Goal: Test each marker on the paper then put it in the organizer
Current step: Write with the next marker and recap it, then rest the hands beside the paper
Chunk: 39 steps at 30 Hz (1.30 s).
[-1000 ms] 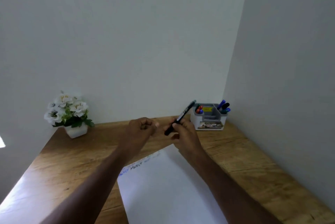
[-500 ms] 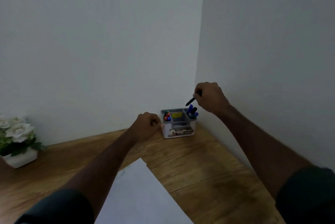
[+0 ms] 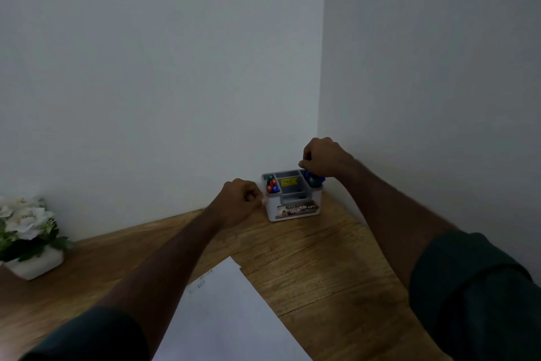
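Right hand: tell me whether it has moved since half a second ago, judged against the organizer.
Yes. The right hand has come down toward the organizer: it was above the right rear compartment, and now sits right over the blue markers there.

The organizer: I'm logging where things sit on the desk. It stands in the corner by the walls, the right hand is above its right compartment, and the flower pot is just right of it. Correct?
Not quite. The head view shows the flower pot far to the left of the organizer, at the desk's left edge. The organizer does stand in the corner, and the right hand is above its right compartment.
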Each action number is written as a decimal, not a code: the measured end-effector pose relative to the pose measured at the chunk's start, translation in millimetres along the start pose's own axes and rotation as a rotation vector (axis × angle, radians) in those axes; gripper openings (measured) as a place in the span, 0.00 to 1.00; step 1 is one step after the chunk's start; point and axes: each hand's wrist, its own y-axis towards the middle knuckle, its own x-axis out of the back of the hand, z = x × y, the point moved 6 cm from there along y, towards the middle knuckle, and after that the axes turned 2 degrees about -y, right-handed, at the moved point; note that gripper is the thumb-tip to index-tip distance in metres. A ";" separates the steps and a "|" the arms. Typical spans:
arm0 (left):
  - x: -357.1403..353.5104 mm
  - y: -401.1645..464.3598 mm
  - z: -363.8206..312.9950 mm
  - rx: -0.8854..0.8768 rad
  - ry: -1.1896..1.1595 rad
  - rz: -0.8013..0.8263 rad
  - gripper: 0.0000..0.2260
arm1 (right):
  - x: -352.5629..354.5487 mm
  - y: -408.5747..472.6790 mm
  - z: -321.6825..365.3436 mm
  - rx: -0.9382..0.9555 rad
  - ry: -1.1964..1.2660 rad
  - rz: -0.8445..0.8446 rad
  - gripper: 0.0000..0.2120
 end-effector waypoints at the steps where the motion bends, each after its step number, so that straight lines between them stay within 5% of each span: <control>1: 2.3 -0.3 1.4 0.005 -0.002 -0.006 0.04 | -3.0 0.4 -0.2 -0.006 -0.003 0.014 0.12; 7: 14.3 -11.5 1.7 0.022 -0.030 -0.022 0.04 | -8.9 -4.8 0.6 -0.045 0.005 0.003 0.14; 13: 31.4 -47.5 5.6 0.044 -0.057 -0.044 0.03 | 10.2 -60.5 41.2 0.040 0.111 -0.364 0.08; 21: 38.8 -165.3 26.6 0.089 0.083 0.010 0.06 | -74.0 -177.9 138.8 0.305 0.241 -0.150 0.02; 25: 50.8 -215.6 37.9 0.125 0.143 0.031 0.06 | -98.1 -213.3 158.9 0.382 0.202 -0.112 0.08; 32: 53.5 -252.5 42.2 0.166 0.318 0.024 0.15 | -105.1 -237.3 156.2 0.310 0.202 -0.141 0.07; 36: 52.1 -214.8 34.5 0.181 0.127 -0.070 0.06 | -86.0 -218.4 132.7 0.191 0.328 -0.186 0.04; 39: 40.3 -168.0 23.4 0.194 0.037 -0.126 0.10 | -72.4 -195.1 95.3 -0.025 0.418 -0.212 0.04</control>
